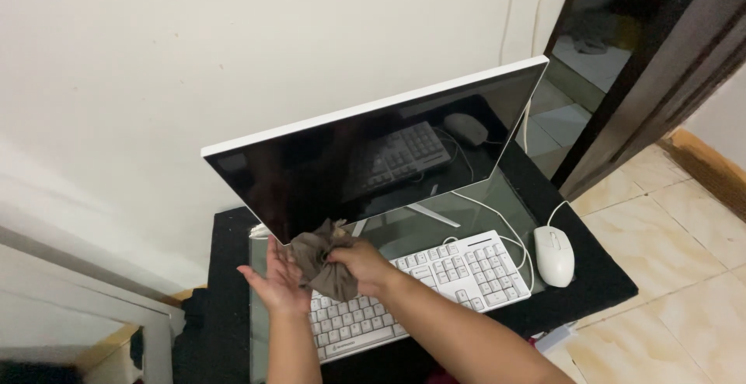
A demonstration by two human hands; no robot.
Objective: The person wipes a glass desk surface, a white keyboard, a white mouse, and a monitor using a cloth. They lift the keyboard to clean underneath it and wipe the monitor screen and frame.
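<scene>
The left hand is held flat with the palm turned up and the fingers spread, released, its forearm rising from the near edge of the view. The right hand is clenched on a crumpled grey-brown cloth, its forearm entering from the near right and crossing toward the left. The cloth lies bunched partly over the left palm and sits at the lower left corner of the monitor, touching or just below that edge. The monitor is white-framed with a dark, unlit screen, tilted back toward the far wall. Beneath both hands lies a white keyboard, with a white mouse just to its right, both corded. All items rest on a dark worktop with a glass centre panel
</scene>
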